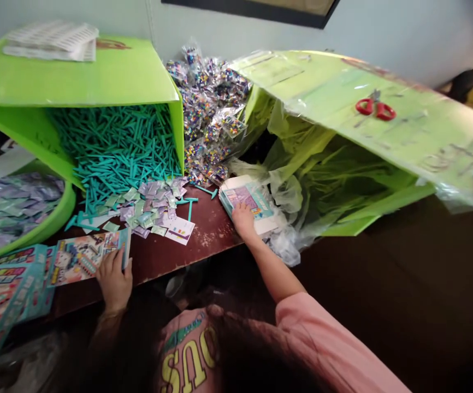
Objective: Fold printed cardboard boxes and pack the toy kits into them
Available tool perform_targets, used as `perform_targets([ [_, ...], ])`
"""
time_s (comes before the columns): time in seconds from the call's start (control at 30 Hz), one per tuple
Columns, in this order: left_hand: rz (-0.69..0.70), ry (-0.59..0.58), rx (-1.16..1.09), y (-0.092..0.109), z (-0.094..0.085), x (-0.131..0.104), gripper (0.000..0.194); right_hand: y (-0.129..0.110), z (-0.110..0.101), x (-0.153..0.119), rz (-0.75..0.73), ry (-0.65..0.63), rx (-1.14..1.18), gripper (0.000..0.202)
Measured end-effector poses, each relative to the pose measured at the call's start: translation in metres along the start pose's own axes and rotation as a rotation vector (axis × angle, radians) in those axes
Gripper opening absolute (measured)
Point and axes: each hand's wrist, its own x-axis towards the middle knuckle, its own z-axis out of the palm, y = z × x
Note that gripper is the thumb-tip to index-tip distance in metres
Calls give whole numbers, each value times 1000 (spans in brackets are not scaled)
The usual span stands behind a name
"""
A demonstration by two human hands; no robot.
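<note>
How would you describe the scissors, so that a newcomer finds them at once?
Look for the lime-green box on the right, with thin plastic film inside. On its sloping top lie the scissors, set apart by two red loop handles against the green.

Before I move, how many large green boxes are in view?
2. The left box holds teal sticks, with papers on top; the right box holds crumpled plastic film, with red scissors on top. Others may be hidden behind.
</note>
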Motion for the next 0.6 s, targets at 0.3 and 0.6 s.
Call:
perform_targets([
  [0.3,102,52,-107,-1,-19,-17,37,-20,-22,48,-173,144,115,54],
  [0.6,-224,-64,-409,60,-56,-20,64,-93,-33,93,-297,298,482,36],
])
